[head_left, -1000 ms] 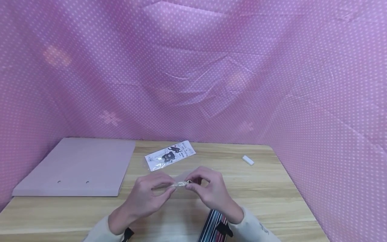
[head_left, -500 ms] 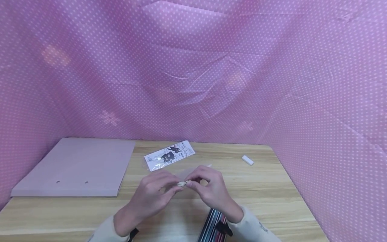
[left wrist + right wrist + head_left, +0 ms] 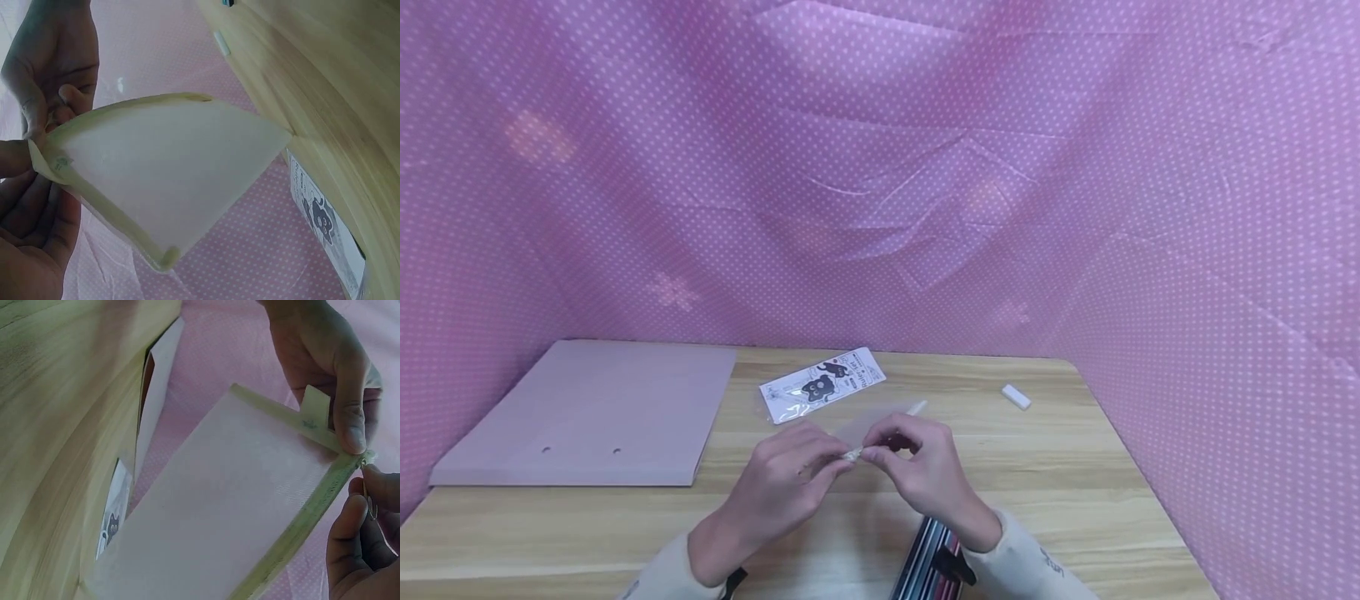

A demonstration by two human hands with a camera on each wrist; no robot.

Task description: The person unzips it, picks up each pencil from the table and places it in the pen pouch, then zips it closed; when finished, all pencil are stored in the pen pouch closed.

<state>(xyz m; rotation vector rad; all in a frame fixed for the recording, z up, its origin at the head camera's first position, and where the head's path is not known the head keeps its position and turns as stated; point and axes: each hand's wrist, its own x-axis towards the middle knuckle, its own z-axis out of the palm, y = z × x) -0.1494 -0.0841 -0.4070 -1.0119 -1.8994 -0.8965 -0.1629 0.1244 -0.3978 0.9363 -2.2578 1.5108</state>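
Note:
A translucent mesh zipper pouch with yellow-green trim hangs between both hands above the table. My left hand pinches its corner beside a small fabric tab. Close by, my right hand pinches the thin metal zipper pull at the end of the zipper. In the left wrist view the pouch fans out away from the fingers, its zipper edge uppermost. From the head view most of it is hidden behind the hands, with a pale corner showing beyond them.
A wooden table stands before a pink dotted cloth. At left lies a flat pink folder; behind the hands, a packaged ruler set. A white eraser is at right. Several dark and red striped sticks lie under the right forearm.
My left hand has moved right, closer to the right hand, narrowing the gap between the fingertips. The pouch's far corner has come into view past the right hand, which stays nearly still.

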